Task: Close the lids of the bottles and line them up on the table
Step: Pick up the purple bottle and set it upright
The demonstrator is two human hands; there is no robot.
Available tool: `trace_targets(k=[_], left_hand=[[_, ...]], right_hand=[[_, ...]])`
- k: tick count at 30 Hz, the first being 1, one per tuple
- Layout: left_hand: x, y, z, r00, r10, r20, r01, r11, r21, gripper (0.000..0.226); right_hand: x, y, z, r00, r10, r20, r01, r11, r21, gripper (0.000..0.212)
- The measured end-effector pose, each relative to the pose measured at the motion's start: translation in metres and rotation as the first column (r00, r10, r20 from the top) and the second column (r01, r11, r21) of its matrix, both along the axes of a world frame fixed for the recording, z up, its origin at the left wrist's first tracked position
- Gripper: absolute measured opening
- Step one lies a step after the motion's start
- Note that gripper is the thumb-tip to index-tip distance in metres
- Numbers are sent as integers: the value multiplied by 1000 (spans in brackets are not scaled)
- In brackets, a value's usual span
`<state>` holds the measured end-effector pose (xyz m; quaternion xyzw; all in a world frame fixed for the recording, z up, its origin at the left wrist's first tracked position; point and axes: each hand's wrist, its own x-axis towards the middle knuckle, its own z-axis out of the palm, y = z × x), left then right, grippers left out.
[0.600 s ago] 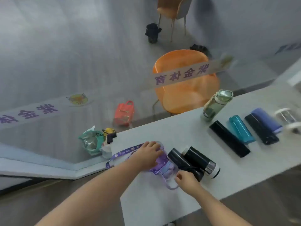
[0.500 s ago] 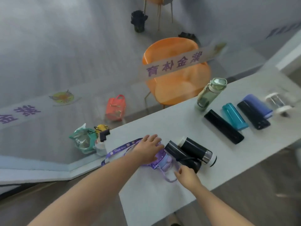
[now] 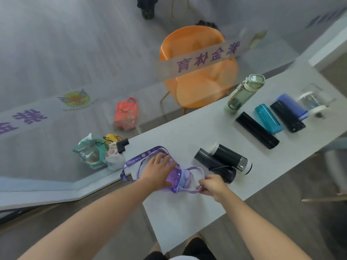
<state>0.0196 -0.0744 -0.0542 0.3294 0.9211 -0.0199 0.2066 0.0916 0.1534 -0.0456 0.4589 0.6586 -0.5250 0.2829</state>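
Observation:
A purple bottle [image 3: 179, 176] with a "Nice day" strap [image 3: 135, 161] lies on its side on the white table [image 3: 187, 212]. My left hand [image 3: 159, 170] presses flat on its body. My right hand [image 3: 212, 185] pinches the bottle's lilac carry loop at the lid end. Two black flasks [image 3: 225, 163] lie together just right of it. Farther right lie a long black bottle [image 3: 257, 130], a teal one [image 3: 268, 118], a black one [image 3: 288, 117], a blue one [image 3: 293, 104] and a clear glass one [image 3: 313, 103]. A green bottle [image 3: 244, 93] stands behind them.
A glass wall runs along the table's far edge. Behind it stand an orange chair [image 3: 199, 76], a red bag [image 3: 126, 114] and a green bag [image 3: 90, 151]. A black clip [image 3: 122, 145] sits at the table's far left corner.
My right hand has taken hold of the purple bottle's carry loop and pulled it out to the right. The camera has tilted down and nearer. My left hand stays on the bottle.

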Motion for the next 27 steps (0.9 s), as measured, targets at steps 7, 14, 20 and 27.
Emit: trace_targets(k=[7,14,20,27], left_hand=[[37,-34,13,931,348,112,-361,922,137,77],[60,-57,16,854,389,345,-473,858,202,74],[81,-62,21,847,315,429,-441,867,233,75],[94,-45,35,843,378,382,-483,846,228,71]], right_hand=[[-48,-36,52,840,527,-125,-450,808,379,10],[-73,-74,111,516,854,-65,-649,440,620,20],[-80,-89,125,230,971,58,-742,136,656,38],[-88,-77,118,73,995,61,-766,16,642,36]])
